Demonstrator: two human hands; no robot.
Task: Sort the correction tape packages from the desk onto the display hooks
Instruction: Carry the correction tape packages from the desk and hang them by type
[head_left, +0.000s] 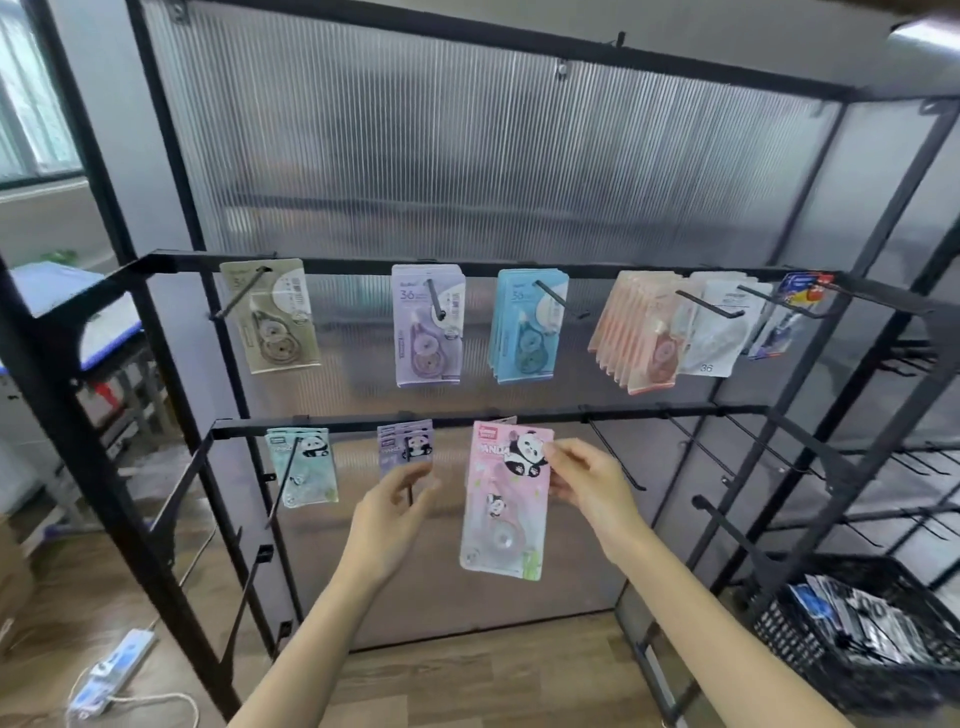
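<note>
A pink panda correction tape package (501, 514) hangs in front of the lower rail (675, 411) of the black display rack. My right hand (587, 483) pinches its upper right edge. The corner of another pink package shows behind its top. To the left, purple panda packages (404, 441) hang on a hook, and my left hand (397, 512) is just below them with thumb and fingers curled round the dark hook tip (410, 493). Further left hang green panda packages (304, 462).
The upper rail carries beige (275, 317), purple (428, 325), blue (527, 325), pink (636, 332), white (714, 327) and dark blue (784, 322) packages. Bare hooks (618, 462) jut out right of my right hand. A black basket (810, 639) of packages stands low right. A power strip (117, 670) lies on the floor.
</note>
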